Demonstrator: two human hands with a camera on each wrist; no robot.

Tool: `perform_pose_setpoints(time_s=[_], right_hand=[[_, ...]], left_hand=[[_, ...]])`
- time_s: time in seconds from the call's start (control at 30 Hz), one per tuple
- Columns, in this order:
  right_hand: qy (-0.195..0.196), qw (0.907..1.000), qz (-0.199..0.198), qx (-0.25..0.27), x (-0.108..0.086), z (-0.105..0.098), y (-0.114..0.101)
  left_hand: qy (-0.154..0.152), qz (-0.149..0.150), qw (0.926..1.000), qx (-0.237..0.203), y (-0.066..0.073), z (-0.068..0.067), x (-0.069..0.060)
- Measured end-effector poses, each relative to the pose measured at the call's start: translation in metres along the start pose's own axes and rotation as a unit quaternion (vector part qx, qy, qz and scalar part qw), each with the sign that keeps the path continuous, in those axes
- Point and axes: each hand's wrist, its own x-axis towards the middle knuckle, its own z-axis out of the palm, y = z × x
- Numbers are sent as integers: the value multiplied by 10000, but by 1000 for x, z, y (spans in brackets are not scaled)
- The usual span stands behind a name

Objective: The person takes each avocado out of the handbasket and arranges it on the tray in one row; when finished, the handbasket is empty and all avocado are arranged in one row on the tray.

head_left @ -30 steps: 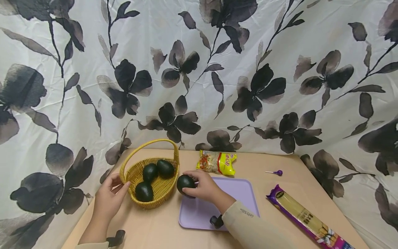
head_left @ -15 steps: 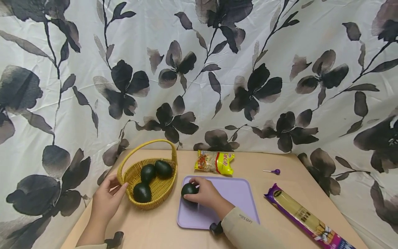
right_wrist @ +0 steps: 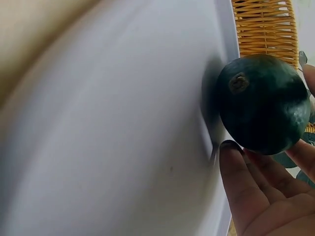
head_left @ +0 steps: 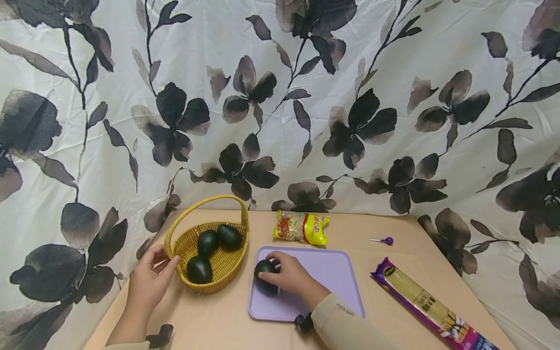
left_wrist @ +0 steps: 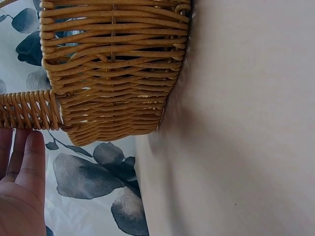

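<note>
A yellow wicker basket (head_left: 218,284) with an arched handle (head_left: 205,200) stands on the left of the table, with three dark green avocados (head_left: 199,270) inside. At the foot of that handle, my left hand (head_left: 150,279) holds the basket between thumb and fingers; in the left wrist view, its fingertips meet the handle (left_wrist: 29,109). Over the left part of a lilac tray (head_left: 337,272), my right hand (head_left: 292,276) grips another avocado (head_left: 264,282). The right wrist view shows this avocado (right_wrist: 263,105) low at the tray surface, stem scar visible; whether it touches cannot be told.
A yellow-and-clear snack packet (head_left: 302,227) lies behind the tray. To the right are a purple lollipop (head_left: 387,240) and a long purple-and-gold packet (head_left: 430,304). A floral curtain (head_left: 280,107) hangs behind the table.
My right hand has brought the avocado from beside the basket over the tray's left part and lowered it. The avocado has tilted slightly. My left hand stays at the handle.
</note>
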Motion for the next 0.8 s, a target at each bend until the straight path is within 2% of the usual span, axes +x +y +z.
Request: perform_pose_setpoints(time_s=[0.6,0.8], right_hand=[[-113,9997,-151,134,-3,-5,1],[-46,9995,-248,169,-3,-11,-4]], left_hand=[[-22,-101,9999,-12,0,0,-1],[18,-38,10000,0,-1,0,1]])
